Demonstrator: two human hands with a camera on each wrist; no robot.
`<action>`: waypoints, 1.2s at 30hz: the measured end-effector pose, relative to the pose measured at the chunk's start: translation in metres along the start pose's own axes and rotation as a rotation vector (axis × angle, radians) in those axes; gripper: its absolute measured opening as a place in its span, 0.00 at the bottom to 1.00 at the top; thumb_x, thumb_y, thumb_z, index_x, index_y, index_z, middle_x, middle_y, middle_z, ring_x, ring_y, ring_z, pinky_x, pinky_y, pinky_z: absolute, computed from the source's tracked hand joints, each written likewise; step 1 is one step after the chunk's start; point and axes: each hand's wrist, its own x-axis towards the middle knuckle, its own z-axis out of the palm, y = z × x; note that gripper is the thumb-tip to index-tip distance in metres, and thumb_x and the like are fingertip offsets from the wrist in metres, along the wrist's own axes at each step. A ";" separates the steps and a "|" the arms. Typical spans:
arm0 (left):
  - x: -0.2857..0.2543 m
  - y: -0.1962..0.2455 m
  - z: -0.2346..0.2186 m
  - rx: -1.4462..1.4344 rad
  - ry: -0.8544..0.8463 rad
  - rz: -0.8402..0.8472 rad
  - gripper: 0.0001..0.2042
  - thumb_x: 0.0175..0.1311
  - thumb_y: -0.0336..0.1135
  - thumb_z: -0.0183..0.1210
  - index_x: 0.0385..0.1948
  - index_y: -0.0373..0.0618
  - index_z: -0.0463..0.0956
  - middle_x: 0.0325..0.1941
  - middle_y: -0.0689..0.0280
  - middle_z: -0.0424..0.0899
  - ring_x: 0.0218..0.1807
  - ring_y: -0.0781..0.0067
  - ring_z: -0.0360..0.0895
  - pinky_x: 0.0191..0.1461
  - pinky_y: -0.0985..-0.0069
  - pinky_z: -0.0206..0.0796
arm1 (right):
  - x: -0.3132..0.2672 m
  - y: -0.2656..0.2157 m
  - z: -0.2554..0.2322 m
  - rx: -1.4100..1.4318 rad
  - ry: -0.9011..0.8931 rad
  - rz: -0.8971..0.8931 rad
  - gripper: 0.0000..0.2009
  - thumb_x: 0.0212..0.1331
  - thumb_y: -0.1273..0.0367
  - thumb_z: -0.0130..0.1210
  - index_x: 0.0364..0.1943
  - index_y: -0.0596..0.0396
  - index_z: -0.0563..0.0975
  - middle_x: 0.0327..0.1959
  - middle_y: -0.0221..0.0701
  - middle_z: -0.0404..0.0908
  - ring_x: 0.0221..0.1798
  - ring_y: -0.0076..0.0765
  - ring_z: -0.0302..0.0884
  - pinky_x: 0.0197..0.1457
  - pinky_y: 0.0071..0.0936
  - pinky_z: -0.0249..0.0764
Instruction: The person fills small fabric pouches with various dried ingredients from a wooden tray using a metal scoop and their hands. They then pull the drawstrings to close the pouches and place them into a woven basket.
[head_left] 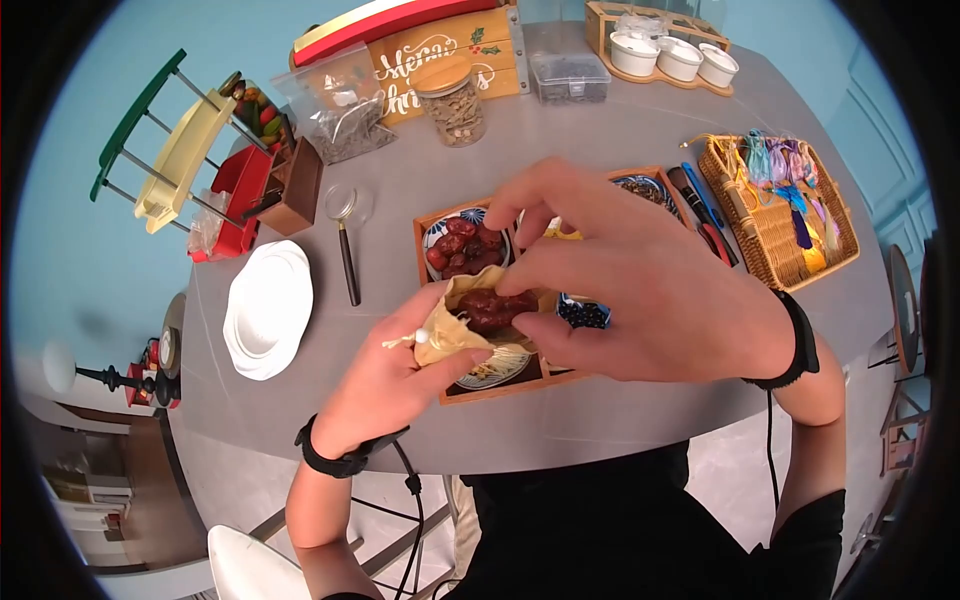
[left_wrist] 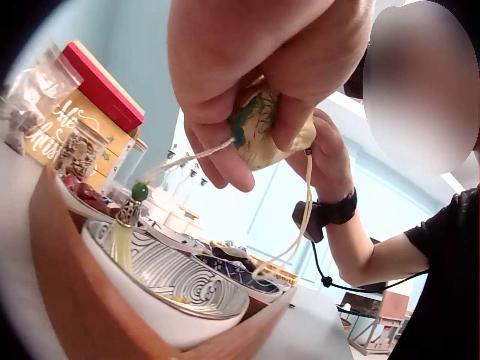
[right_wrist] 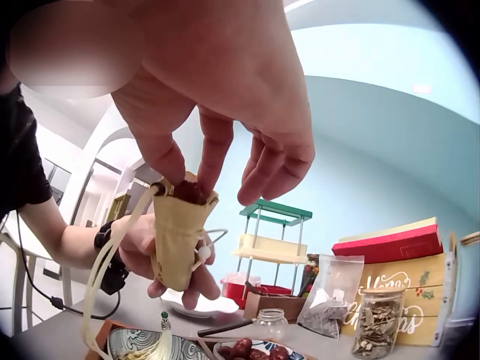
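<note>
My left hand grips a cream drawstring pouch with its mouth spread upward. A dark red dried date sits in that mouth; in the right wrist view the thumb and a finger of my right hand pinch the date at the rim. Its other fingers stay clear of the pouch. Cords hang from the pouch, one with a green bead and a pale tassel. Below is a wooden tray of bowls, one holding more red dates. My right hand hides part of the tray in the head view.
A white dish and a black-handled tool lie left of the tray. Behind stand a bagged dried herb, a lidded jar and a plastic box. At right is a wicker basket of tassels, with pens beside it.
</note>
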 end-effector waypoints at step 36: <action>0.062 0.062 0.047 -0.612 0.149 0.248 0.11 0.72 0.35 0.56 0.46 0.36 0.76 0.46 0.64 0.83 0.45 0.79 0.80 0.49 0.78 0.73 | -0.057 0.000 -0.034 1.071 -0.079 0.710 0.23 0.63 0.78 0.55 0.64 0.60 0.68 0.33 0.36 0.85 0.21 0.26 0.80 0.23 0.19 0.74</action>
